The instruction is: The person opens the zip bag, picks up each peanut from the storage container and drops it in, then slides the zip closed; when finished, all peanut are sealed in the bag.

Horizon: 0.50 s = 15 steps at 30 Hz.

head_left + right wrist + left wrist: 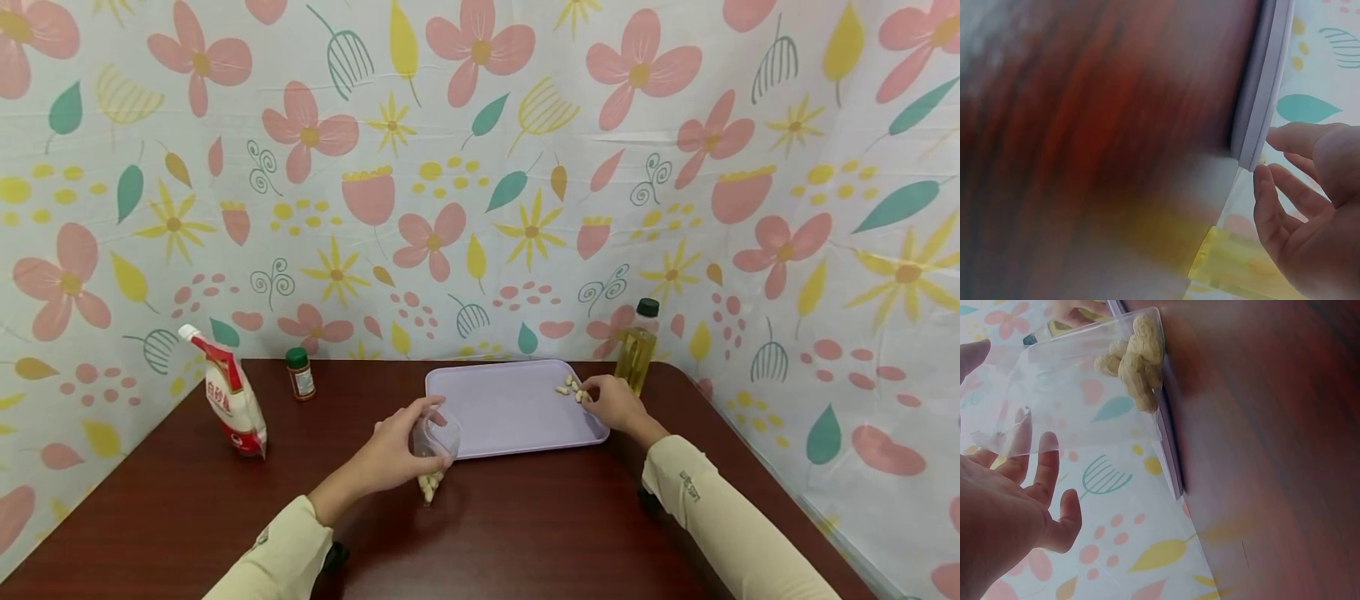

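Observation:
My left hand [401,446] holds a clear plastic bag [1060,400] near its mouth, thumb on one side and fingers on the other. Several unshelled peanuts [1138,362] lie gathered in the bag's bottom, which hangs at the front left of a pale purple tray [510,408]. Over the tray's right end is my right hand [615,404], its fingertips down at a small group of peanuts [567,385]. Thumb and fingers stand slightly apart in the right wrist view; the tray's rim partly hides what lies between them, so a grip on a peanut cannot be confirmed.
An oil bottle [637,350] with a dark cap stands just behind my right hand. On the left of the brown table [525,525] are a white-and-red bag with a spout [232,400] and a green-capped spice jar [301,377]. A flowered cloth [480,183] hangs behind.

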### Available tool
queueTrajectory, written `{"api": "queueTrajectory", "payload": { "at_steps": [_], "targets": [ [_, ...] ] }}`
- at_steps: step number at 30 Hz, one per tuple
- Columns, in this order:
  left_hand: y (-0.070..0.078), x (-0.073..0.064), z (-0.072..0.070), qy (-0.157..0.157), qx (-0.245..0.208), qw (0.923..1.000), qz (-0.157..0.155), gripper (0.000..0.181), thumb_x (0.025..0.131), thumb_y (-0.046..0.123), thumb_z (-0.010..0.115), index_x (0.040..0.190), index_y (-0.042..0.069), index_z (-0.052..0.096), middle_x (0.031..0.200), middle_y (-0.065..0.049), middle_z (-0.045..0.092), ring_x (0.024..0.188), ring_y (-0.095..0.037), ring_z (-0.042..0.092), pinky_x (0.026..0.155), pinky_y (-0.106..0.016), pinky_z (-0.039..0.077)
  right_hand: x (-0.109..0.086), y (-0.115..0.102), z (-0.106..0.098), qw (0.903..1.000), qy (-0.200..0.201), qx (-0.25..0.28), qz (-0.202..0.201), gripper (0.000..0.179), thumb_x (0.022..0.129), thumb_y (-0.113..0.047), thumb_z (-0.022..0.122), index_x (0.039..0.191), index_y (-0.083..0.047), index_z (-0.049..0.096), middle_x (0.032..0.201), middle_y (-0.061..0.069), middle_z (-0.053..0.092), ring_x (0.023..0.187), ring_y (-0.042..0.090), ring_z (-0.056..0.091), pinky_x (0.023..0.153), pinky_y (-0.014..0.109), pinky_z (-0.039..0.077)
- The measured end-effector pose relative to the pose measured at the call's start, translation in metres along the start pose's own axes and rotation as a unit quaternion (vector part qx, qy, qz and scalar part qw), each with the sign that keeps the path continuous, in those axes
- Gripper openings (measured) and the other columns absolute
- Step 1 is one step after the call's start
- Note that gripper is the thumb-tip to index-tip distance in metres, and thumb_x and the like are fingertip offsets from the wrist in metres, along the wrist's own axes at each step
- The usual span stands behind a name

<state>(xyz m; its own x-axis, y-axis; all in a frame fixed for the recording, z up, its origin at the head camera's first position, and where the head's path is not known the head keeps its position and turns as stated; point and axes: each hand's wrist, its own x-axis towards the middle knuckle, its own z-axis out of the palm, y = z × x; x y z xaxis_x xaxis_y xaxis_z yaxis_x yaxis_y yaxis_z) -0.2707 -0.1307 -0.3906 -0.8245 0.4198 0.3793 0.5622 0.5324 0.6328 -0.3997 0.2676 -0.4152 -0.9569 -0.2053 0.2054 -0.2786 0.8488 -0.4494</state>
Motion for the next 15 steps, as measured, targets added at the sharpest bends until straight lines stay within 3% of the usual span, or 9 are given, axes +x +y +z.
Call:
{"api": "queueTrajectory", "payload": {
  "at_steps": [8, 15],
  "targets": [
    [0.0035, 0.0006, 0.0051, -0.006, 0.006, 0.9999, 0.01, 0.076, 0.078, 0.034, 0.083, 0.144, 0.017, 0.047, 0.113, 0.012, 0.065, 0.116, -0.02, 0.055, 0.089, -0.058, 0.028, 0.0027, 0.002, 0.0036, 0.9997, -0.018, -0.018, 0.001, 0.029, 0.087, -0.006, 0.072, 0.115, 0.002, 0.071, 0.111, 0.018, 0.069, 0.068, 0.018, 0.053, 0.056, 0.03, 0.042],
    [0.0063, 0.0032, 0.0097, -0.017, 0.022, 0.9996, 0.003, 0.077, 0.078, 0.035, 0.082, 0.144, 0.02, 0.048, 0.11, 0.015, 0.063, 0.108, -0.014, 0.056, 0.087, -0.051, 0.027, 0.0012, 0.0022, 0.0026, 0.9992, -0.031, -0.025, -0.004, 0.019, 0.085, -0.005, 0.072, 0.104, 0.0, 0.075, 0.095, 0.01, 0.07, 0.079, 0.02, 0.06, 0.067, 0.035, 0.05]
  ]
}}
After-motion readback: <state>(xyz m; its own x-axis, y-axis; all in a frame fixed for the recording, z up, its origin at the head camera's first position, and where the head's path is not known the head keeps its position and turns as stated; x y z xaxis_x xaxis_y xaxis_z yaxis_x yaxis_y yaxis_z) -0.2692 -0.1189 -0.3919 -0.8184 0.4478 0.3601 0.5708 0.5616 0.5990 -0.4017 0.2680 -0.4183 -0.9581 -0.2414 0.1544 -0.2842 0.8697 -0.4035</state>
